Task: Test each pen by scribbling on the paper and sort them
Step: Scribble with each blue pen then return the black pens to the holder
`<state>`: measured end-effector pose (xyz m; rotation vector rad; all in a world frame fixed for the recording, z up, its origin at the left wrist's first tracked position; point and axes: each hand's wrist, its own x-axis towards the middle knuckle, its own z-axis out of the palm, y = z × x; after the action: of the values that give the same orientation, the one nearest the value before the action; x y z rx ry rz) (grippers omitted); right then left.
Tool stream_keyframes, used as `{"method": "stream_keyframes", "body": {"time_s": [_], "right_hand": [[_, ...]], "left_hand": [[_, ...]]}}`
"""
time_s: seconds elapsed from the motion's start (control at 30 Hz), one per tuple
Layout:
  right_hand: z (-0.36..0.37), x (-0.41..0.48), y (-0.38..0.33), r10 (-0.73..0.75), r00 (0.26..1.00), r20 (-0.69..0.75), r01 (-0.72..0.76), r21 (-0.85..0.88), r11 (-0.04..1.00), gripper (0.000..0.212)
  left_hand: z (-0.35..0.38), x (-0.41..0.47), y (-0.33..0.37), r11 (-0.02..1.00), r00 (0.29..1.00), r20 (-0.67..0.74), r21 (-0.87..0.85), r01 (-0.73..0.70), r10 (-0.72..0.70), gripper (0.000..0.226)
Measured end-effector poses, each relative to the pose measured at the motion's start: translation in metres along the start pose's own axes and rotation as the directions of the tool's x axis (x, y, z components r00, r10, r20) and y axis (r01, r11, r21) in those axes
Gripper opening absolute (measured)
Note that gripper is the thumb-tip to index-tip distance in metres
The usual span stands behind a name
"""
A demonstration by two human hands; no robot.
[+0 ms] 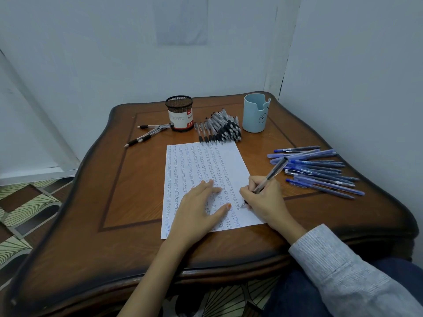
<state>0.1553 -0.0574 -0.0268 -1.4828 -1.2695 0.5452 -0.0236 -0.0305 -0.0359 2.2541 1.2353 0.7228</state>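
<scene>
A white sheet of paper covered in columns of scribbles lies in the middle of the wooden table. My left hand rests flat on the lower part of the sheet, fingers spread. My right hand grips a clear black-capped pen with its tip on the paper's right edge. A pile of black-grip pens lies above the sheet. Several blue pens lie at the right. Three black-grip pens lie at the upper left.
A black mesh pen holder stands at the back, left of the pen pile. A light blue cup holder stands at the back right. Walls close in behind and to the right. Patterned floor shows at the left.
</scene>
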Motion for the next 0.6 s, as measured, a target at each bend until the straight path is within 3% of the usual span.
{"method": "stream_keyframes", "body": {"time_s": [0.17,0.27,0.37,0.47,0.6], "right_hand": [[0.002,0.001,0.0,-0.026,1.0,-0.011,0.024,-0.086,0.996,0.04],[-0.003,0.001,-0.004,0.101,0.995,0.022,-0.103,0.116,0.988,0.036],[-0.008,0.001,-0.012,0.236,0.967,0.098,-0.256,0.376,0.891,0.034],[-0.008,0.0,-0.016,0.243,0.963,0.117,-0.27,0.403,0.875,0.023],[-0.01,-0.002,-0.018,0.266,0.957,0.118,-0.291,0.423,0.858,0.038]], "left_hand": [[0.0,0.001,0.0,1.0,1.0,0.003,0.014,0.001,-0.001,0.049],[0.0,0.001,0.0,1.0,1.0,0.002,0.014,-0.003,0.003,0.05],[0.001,0.001,-0.001,1.0,1.0,-0.007,0.01,-0.003,0.003,0.049],[0.001,0.0,-0.001,1.0,1.0,-0.008,0.006,-0.005,0.006,0.048],[0.0,0.001,-0.001,1.0,1.0,0.003,-0.008,-0.001,0.001,0.047]]}}
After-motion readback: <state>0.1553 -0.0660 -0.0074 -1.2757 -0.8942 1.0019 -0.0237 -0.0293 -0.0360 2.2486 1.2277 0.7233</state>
